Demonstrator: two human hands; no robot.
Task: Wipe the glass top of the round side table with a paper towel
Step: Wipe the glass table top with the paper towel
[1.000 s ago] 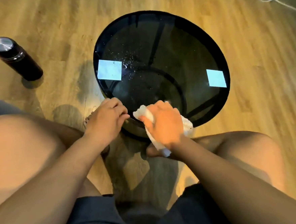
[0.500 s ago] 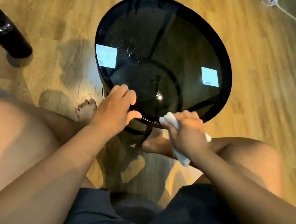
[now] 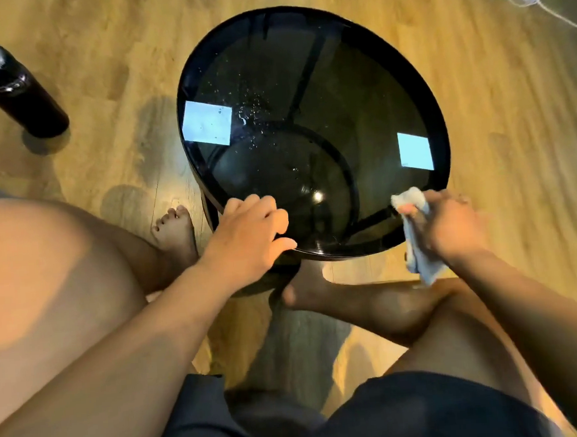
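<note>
On my feed the round side table [image 3: 444, 132] stood on the wood floor just past the person's knees, its dark glass top [image 3: 356, 87] facing up w/ two pale squares of reflected light on it. The left hand [image 3: 247, 235] lay on the near-left edge, fingers loosely spread and resting on the glass, thumb along the rim. It looked like it was bracing the table, not gripping anything. The right hand [image 3: 448, 227] was closed round a wadded paper towel [image 3: 420, 263] at the near-right rim. One end of the wad poked out over the edge of the glass and the rest hung down below the hand. I couldn't tell whether the towel was actually pressing on the glass there. A scatter of water droplets [image 3: 255, 109] sat on the far-left part of the top, beside the bigger reflection, so I judged the wipe was only partly done. To do it well, I'd flatten the wad into a broad pad, press evenly and run overlapping strokes from the near-right rim across to those drops, then round the edge. The bracing hand should hold the table steady, then lift so its patch gets wiped too, since prints show on dark glass. A black bottle [image 3: 15, 90] stood on the floor far left, well apart.
</note>
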